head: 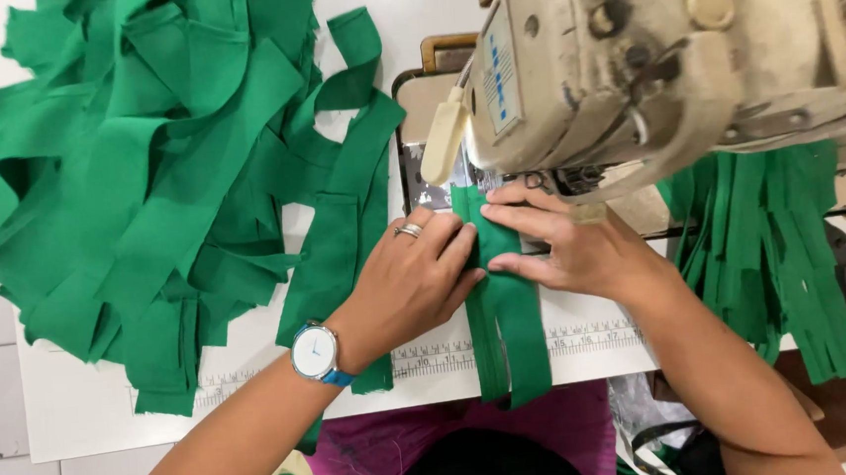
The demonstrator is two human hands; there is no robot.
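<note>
My left hand [414,276], with a ring and a blue-strapped wristwatch [314,354], lies flat on a green fabric strip [501,321] just in front of the sewing machine [648,53]. My right hand [567,242] presses the same strip from the right, its fingertips close to the presser foot under the machine head. The strip is folded lengthwise and hangs over the table's front edge toward my lap. The needle itself is hidden by the machine head.
A large heap of green fabric strips [141,178] covers the left of the white table [78,410]. More green strips [781,252] hang at the right behind the machine. A measuring tape [589,338] runs along the table's front edge.
</note>
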